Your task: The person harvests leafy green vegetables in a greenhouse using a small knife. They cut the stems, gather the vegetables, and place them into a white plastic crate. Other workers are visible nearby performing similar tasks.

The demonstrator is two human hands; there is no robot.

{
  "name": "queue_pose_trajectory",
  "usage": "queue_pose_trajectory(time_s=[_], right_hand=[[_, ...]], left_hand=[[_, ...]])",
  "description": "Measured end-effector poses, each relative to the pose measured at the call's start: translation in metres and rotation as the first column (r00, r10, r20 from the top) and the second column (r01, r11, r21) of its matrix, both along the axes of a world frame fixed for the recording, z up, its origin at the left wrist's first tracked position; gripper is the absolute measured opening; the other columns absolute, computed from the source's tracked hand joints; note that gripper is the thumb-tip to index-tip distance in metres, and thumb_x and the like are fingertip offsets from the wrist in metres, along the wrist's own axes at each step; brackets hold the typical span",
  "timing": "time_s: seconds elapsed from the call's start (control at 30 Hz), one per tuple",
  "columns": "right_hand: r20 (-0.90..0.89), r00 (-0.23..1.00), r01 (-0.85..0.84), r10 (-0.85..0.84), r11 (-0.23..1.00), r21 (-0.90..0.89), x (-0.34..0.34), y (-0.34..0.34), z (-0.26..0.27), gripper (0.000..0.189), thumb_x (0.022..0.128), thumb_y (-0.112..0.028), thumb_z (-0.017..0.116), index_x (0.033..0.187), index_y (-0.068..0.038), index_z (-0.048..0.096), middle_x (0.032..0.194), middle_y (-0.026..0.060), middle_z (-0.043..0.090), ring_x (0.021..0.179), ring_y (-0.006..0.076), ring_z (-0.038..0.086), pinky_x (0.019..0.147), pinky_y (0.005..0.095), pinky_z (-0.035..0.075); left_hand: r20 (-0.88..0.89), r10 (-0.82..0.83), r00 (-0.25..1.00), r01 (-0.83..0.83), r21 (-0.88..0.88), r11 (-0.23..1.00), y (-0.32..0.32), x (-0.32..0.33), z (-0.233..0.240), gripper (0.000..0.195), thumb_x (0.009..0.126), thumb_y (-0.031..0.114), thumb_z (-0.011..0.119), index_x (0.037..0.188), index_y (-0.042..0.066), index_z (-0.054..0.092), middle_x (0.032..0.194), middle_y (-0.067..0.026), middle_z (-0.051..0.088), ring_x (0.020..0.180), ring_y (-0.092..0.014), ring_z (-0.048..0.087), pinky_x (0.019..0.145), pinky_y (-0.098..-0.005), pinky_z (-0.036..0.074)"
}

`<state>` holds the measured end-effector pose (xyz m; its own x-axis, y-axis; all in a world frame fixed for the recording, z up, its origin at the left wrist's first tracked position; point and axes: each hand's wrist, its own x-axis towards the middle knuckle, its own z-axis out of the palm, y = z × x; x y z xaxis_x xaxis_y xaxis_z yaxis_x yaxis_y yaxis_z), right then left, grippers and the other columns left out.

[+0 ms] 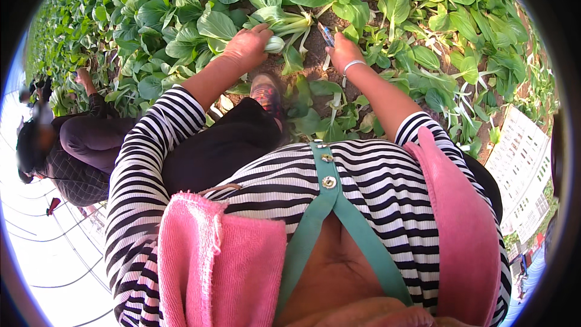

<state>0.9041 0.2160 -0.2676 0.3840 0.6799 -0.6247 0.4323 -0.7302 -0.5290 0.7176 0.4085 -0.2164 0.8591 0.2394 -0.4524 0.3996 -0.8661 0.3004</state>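
Note:
My left hand [251,46] grips leafy greens with pale stalks, like bok choy. One cut head [290,22] lies sideways above the fingers, its pale base pointing right, and a smaller pale stalk end [274,45] sticks out beside my fingertips. My right hand [343,52], a silvery bracelet at its wrist, is closed around the handle of a small knife [325,34]. The blade points up and left, close to the base of the cut head. Whether blade and base touch is unclear. Loose leaves lie on the soil under both hands.
Dense leafy plants [150,13] fill the upper left. Trimmed leaves [426,56] litter the ground at right. My shoe [267,93] stands on soil below my left hand. Another person [86,145] crouches at far left, a hand among the plants. Pale plastic crates [522,159] stand at far right.

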Motion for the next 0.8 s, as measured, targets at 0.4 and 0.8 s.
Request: queue_pose_trajectory(time_s=[0.4, 0.8], right_hand=[[-0.517, 0.784, 0.364, -0.344, 0.929, -0.066, -0.001, -0.005, -0.023, 0.034, 0.091, -0.023, 0.063, 0.115, -0.006, 0.047, 0.074, 0.0083, 0.059, 0.047, 0.0157, 0.057, 0.040, 0.0314, 0.047], [-0.127, 0.990, 0.043, -0.054, 0.995, -0.086, 0.005, 0.019, -0.026, 0.024, 0.093, -0.024, 0.060, 0.107, -0.007, 0.050, 0.078, 0.0129, 0.063, 0.058, 0.0230, 0.063, 0.048, 0.0390, 0.050]], left_hand=[[0.063, -0.026, 0.998, 0.031, -0.070, 0.997, 0.009, -0.026, -0.019, 0.056, 0.068, 0.008, 0.069, 0.123, 0.004, 0.055, 0.136, -0.0164, 0.052, 0.112, -0.034, 0.058, 0.100, -0.0425, 0.043], [-0.009, -0.013, 1.000, 0.012, -0.113, 0.994, 0.010, -0.022, -0.015, 0.057, 0.068, 0.008, 0.071, 0.123, 0.006, 0.056, 0.136, -0.0168, 0.053, 0.112, -0.036, 0.058, 0.097, -0.0418, 0.048]])
